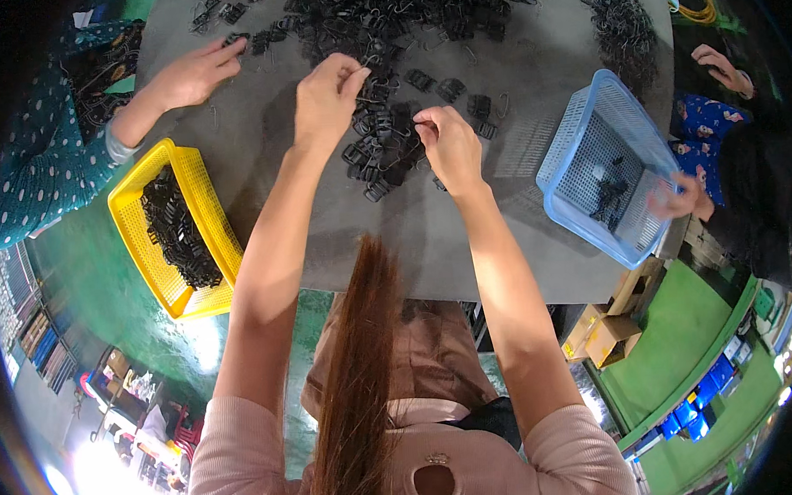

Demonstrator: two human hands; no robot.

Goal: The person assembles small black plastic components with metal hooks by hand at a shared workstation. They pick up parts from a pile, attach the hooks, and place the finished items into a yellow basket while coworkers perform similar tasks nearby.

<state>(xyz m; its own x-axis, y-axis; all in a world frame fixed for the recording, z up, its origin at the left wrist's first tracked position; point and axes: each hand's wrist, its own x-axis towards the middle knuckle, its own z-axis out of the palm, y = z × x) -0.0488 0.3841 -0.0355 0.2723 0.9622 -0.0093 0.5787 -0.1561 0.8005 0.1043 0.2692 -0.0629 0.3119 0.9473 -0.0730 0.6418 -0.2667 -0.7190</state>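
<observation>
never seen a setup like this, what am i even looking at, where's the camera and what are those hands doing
There is no machine here, just a person working with bare hands. The single picture comes from a wide camera worn on that person's head, looking down; its lens bends straight edges near the rim.

The left hand and right hand reach over a gray table, each with thumb and finger close together among small black pieces. Anything pinched there is too small to make out.

A yellow basket and a blue basket each contain more dark pieces. The hand at far left and the two at far right belong to other people.
</observation>
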